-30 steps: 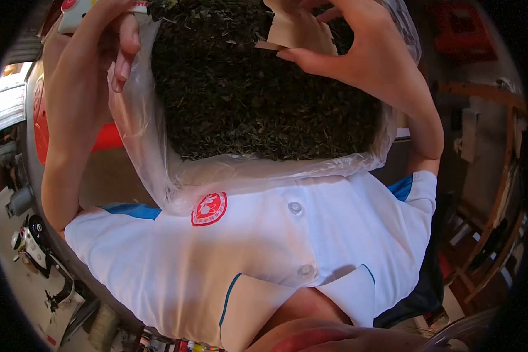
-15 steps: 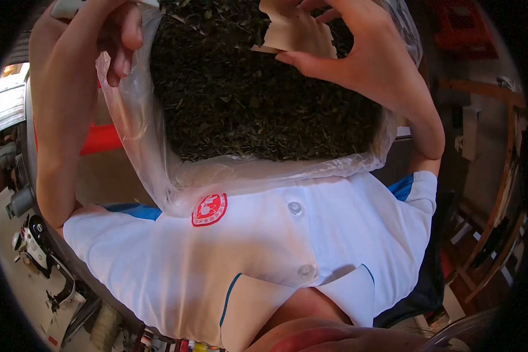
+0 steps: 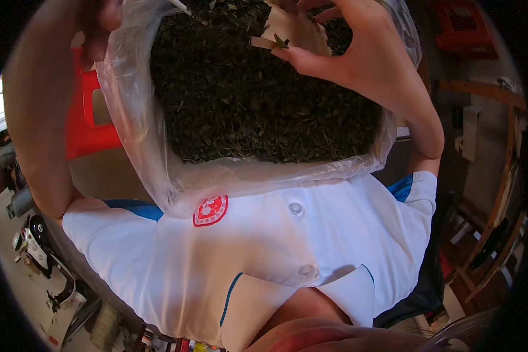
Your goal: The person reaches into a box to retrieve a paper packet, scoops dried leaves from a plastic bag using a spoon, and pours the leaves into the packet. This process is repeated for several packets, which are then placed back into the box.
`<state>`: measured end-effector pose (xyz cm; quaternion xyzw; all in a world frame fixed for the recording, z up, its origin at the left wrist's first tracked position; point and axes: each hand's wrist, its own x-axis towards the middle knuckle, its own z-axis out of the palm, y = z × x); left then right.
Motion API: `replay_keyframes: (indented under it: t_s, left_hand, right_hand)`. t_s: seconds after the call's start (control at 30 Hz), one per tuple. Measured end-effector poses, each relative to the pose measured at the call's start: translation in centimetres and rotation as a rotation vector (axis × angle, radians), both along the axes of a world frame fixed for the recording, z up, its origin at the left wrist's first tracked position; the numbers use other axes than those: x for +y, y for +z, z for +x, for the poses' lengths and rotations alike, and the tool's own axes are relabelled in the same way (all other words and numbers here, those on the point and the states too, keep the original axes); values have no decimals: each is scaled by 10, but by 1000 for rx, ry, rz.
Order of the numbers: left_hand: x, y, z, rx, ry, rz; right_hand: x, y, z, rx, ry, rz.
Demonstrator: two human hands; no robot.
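Note:
Dried dark leaves [image 3: 264, 111], like tea, fill a clear plastic bag [image 3: 132, 100] in front of my chest. My right hand [image 3: 358, 53] pinches a small brown paper bag [image 3: 293, 29] above the leaves, thumb on its near rim. A single leaf [image 3: 281, 41] lies on that rim beside the thumb. At the top left, my left hand [image 3: 100, 26] is blurred and curled, partly cut off by the frame. A white scoop-like object [image 3: 180, 6] shows only its edge near it, beside a heap of leaves close to the paper bag's mouth.
A red plastic stool or crate [image 3: 94, 117] stands beyond the plastic bag on the left. Another red crate [image 3: 463, 29] is at the upper right, above a wooden frame [image 3: 498, 193]. A scooter [image 3: 41, 246] is parked at the far left.
My left hand has moved up and slightly left, and the white edge has shifted right with leaves beside it. A leaf now lies on the paper bag's rim. My right hand has barely moved.

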<state>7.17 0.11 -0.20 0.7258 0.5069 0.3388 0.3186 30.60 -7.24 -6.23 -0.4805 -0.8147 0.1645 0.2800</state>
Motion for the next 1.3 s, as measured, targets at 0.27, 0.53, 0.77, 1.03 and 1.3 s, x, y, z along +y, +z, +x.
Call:
replay_keyframes:
  t_s: [0.27,0.53,0.77,1.03,1.3]
  left_hand:
    - [14,-6,-12,79,-46,22]
    - [21,-6,-17,104,-60,25]
    - [24,-6,-17,121,-67,29]
    - [26,-4,-17,144,-76,43]
    - [29,-3,-17,167,-81,59]
  right_hand:
    - [9,-19,8,113,66,58]
    - [5,-12,2,21,9,23]
    - [-1,1,-4,10,-14,-10]
    - [6,-18,6,17,-4,34]
    - [11,-22,5,113,28,16]
